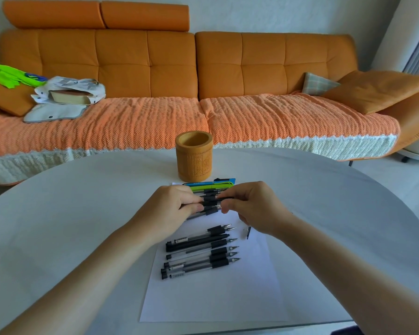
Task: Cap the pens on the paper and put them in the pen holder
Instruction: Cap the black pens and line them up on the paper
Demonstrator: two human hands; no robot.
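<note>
So the left hand (174, 206) and right hand (249, 209) both pinch one clear black-gripped pen (211, 203), held crosswise over the white paper sheet (215, 298); the tan carved bamboo pen holder (194, 157) stands just beyond, dead ahead.

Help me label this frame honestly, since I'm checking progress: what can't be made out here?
All in the head view:
- Black pen gripped by the left hand and right hand: their fingers hide its ends, so capped or not is unclear.
- Pen holder: its near wall hides the bottom inside.
- Small dark piece by the right wrist: partly covered by it, too small to identify.
</note>
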